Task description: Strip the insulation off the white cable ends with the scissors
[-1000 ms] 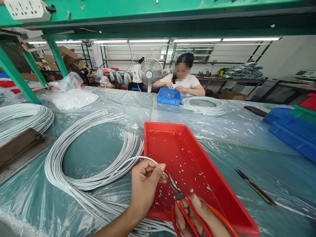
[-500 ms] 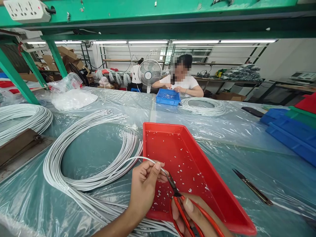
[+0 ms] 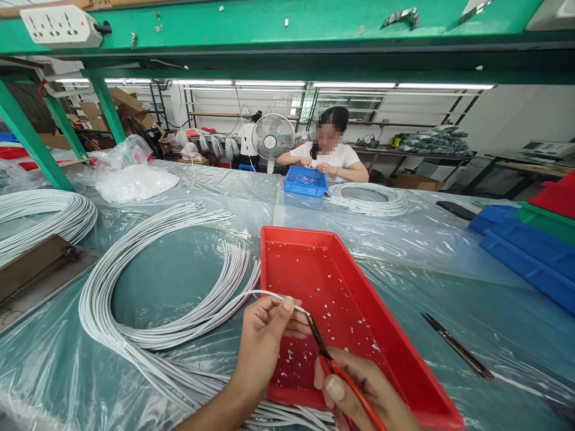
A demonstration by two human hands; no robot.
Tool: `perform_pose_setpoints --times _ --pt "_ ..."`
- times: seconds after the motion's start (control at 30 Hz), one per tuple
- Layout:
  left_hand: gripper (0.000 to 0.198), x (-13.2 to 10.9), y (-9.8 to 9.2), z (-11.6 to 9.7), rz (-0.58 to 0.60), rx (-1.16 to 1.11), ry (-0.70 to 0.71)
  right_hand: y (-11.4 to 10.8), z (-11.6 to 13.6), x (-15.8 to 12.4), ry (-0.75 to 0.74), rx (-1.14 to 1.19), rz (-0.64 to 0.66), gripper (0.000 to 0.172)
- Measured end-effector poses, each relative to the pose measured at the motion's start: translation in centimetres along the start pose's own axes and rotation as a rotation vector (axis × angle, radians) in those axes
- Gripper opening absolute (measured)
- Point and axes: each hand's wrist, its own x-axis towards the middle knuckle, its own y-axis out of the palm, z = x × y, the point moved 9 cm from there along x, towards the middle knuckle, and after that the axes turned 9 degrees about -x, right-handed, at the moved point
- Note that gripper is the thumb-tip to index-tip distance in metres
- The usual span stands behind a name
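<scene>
My left hand (image 3: pixel 265 335) pinches one white cable (image 3: pixel 256 292) close to its end, above the red tray (image 3: pixel 381 308). In my right hand (image 3: pixel 359 383) is a pair of red-handled scissors (image 3: pixel 324 347); their dark blades point up and left and meet the cable's tip. Whether the blades touch the cable or only lie beside it I cannot tell. The held cable runs back to a large coiled bundle of white cables (image 3: pixel 103 287) on the left. Small white scraps lie scattered over the tray's floor.
A pair of thread snips (image 3: pixel 458 346) lies right of the tray. Stacked blue bins (image 3: pixel 530 257) stand at far right. Across the table a person (image 3: pixel 344 154) works over a blue tray (image 3: pixel 305 188) beside a cable coil (image 3: pixel 372 200). A green beam (image 3: pixel 287 36) spans overhead.
My right hand has closed the scissors' handles closer together, and the blades have shifted slightly right. My left hand still pinches the cable, moved only a little. The camera view has tilted up slightly.
</scene>
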Motion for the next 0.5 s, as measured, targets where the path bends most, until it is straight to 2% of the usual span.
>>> perform_pose_setpoints --times 0.07,0.2,0.27,0.33,0.37,0.43,0.5 --pt "0.019 0.0 -0.1 0.3 0.002 -0.063 -0.032 -0.8 0.2 0.3 -0.052 -0.194 -0.046 0.043" --pt "0.019 -0.1 0.2 0.7 0.024 -0.151 -0.071 -3.8 1.2 0.2 -0.117 -0.685 -0.354 0.042" --pt "0.020 -0.1 0.3 0.7 0.032 -0.158 -0.088 -4.5 2.1 -0.1 -0.187 -0.829 -0.461 0.038" --pt "0.019 0.0 0.3 0.6 0.021 -0.159 -0.088 -4.5 2.3 0.0 -0.220 -0.861 -0.446 0.038" --pt "0.018 0.0 0.2 0.5 0.008 -0.164 -0.086 -4.2 2.1 0.3 -0.210 -0.842 -0.394 0.040" --pt "0.017 0.1 -0.1 0.4 -0.015 -0.186 -0.088 -3.6 1.4 0.6 -0.175 -0.759 -0.273 0.043" --pt "0.017 0.1 -0.2 0.7 -0.014 -0.208 -0.114 -3.6 1.5 0.5 -0.194 -0.645 -0.269 0.040"
